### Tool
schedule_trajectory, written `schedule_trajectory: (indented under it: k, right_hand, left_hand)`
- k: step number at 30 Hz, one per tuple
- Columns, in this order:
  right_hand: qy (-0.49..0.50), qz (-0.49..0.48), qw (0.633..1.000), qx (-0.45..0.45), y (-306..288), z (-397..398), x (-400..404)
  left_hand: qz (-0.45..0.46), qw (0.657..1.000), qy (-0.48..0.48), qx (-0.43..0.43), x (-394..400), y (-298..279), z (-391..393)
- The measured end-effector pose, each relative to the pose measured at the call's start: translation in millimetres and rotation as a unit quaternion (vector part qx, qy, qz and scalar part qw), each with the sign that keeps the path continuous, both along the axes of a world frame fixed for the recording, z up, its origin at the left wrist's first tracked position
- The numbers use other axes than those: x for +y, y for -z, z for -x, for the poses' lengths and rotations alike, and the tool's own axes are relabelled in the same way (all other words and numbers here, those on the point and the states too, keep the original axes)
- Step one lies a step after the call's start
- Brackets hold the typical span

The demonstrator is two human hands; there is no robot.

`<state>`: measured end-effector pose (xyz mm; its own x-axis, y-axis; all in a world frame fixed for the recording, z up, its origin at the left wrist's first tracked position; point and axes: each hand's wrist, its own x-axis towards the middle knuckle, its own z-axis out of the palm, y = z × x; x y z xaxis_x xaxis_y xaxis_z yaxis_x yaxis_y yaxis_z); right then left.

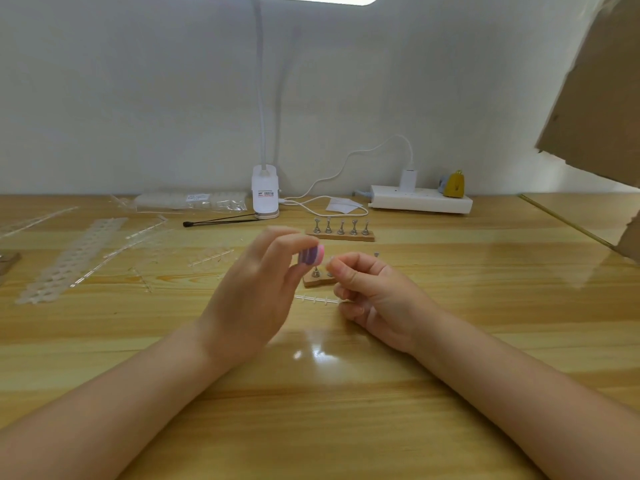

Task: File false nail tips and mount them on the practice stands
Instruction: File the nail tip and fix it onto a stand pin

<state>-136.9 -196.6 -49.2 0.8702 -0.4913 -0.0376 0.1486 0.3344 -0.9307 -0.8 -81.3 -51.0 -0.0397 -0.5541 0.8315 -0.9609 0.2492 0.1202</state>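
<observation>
Gripping pink-purple file [311, 255] in left hand [256, 289]; right hand [374, 292] pinching nail tip [331, 259], beside stand [317, 279].

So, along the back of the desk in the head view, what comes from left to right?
Bag of nail tips → lamp base → white paper → power strip → yellow object.

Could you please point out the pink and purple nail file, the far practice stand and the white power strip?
nail file [312, 255], head view, on its purple striped face.
far practice stand [341, 237], head view, on its wooden base.
power strip [420, 202], head view, on its front side.
</observation>
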Motion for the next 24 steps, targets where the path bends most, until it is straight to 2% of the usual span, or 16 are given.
schedule_trajectory:
  k: [2,6,8,11,13,16,18,21,24]
  right_hand:
    - [-0.004,0.001,1.0,-0.001,0.0,-0.5,-0.3]
    - [-0.019,-0.029,0.999,-0.005,-1.3,0.7,-3.0]
    - [-0.028,-0.029,0.999,-0.005,-1.5,0.9,-4.2]
    - [-0.041,-0.02,0.999,0.0,-1.3,1.2,-5.4]
    - [-0.05,-0.013,0.999,0.002,-1.5,1.4,-5.6]
    - [-0.048,-0.023,0.999,0.0,-2.1,1.9,-5.6]
    - [-0.041,-0.02,0.999,0.003,-1.8,1.1,-4.9]
    - [-0.032,-0.019,0.999,0.006,-0.1,0.3,-4.9]
    - [-0.031,-0.03,0.999,-0.003,0.4,0.2,-5.3]
  left_hand:
    - [0.002,0.999,0.036,-0.021,0.1,0.1,5.6]
    - [-0.044,0.999,-0.015,-0.018,1.4,1.4,0.6]
    - [-0.024,0.999,-0.021,-0.019,2.5,0.1,-2.0]
    - [0.028,0.999,0.028,-0.031,1.1,-2.7,3.7]
    - [0.0,0.998,0.028,-0.049,0.5,-0.4,7.0]
    - [-0.054,0.997,-0.037,-0.032,0.3,3.1,-0.4]
    - [-0.028,0.999,-0.034,-0.015,0.6,2.2,-3.3]
    - [0.028,0.998,0.034,-0.034,-1.0,-0.2,3.6]
    - [-0.032,0.998,0.01,-0.046,-1.8,2.8,4.1]
